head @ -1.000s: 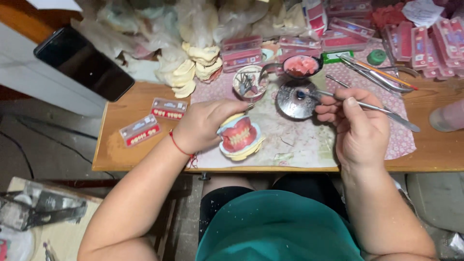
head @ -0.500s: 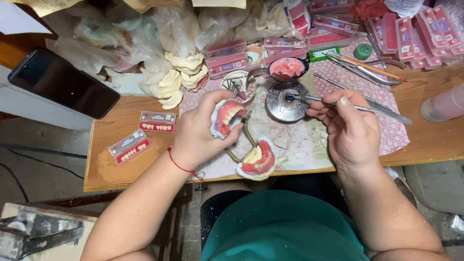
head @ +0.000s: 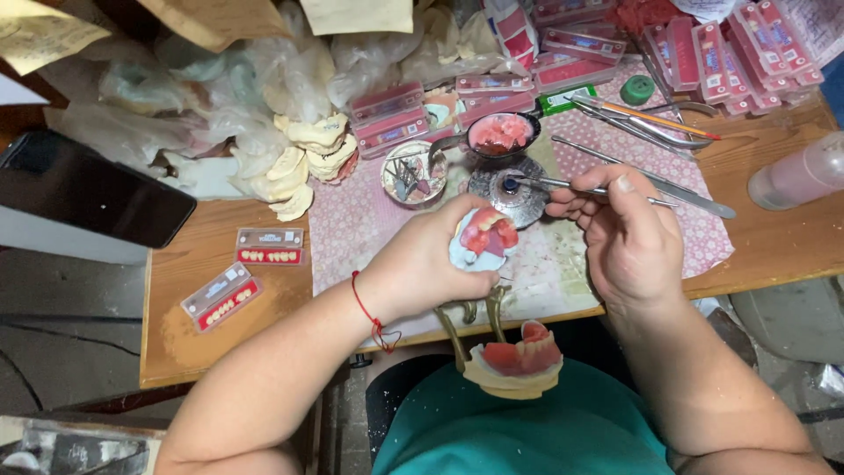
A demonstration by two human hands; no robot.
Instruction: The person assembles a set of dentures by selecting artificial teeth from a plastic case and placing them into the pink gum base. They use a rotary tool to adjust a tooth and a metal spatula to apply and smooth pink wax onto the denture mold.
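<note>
Over the table, our left hand grips the opened denture model, its lower half hanging near our lap. Our right hand pinches a thin metal tool, its tip touching a round metal dish.

Light coming even and soft from above, bench reading bright. Shadows staying faint under left hand and right hand. Glare showing on round metal dish and dark phone screen. Centre holding sharp; corners going dim and soft, edges bowing with wide-angle distortion.
</note>
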